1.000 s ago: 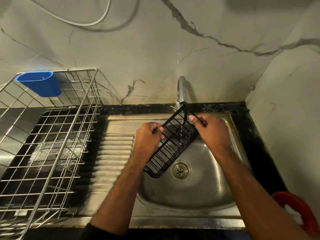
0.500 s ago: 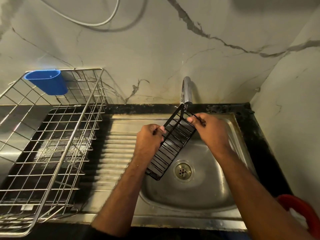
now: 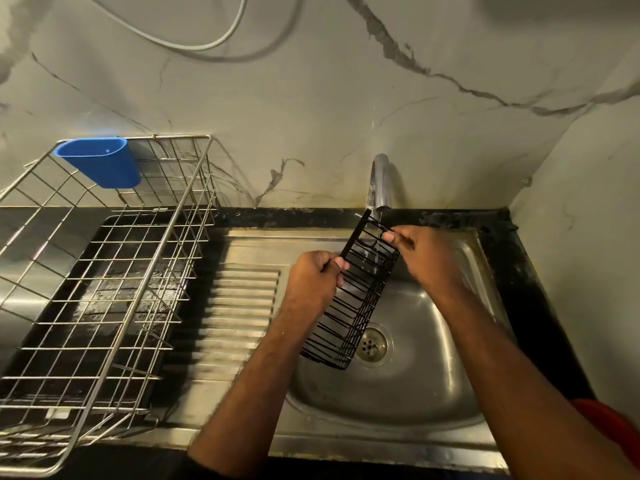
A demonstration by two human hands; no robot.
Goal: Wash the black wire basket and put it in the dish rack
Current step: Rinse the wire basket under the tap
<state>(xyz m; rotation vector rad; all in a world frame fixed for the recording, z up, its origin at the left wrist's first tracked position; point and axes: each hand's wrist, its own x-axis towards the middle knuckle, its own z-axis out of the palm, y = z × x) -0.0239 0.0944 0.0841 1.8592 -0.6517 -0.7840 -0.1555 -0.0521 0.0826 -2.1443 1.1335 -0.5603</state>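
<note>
Right of centre in the frame, the black wire basket [image 3: 353, 299] hangs tilted over the steel sink [image 3: 415, 386], its upper end just under the tap [image 3: 379, 181], its lower end above the drain [image 3: 371, 345]. A thin stream of water runs down through its wires. The left hand [image 3: 313, 284] curls its fingers round the basket's long left edge; the right hand [image 3: 424, 258] pinches the wires at the upper right corner. At the left of the frame stands the metal dish rack [image 3: 104, 271], well apart from the basket, with a blue cup [image 3: 100, 161] hooked on its far rim.
</note>
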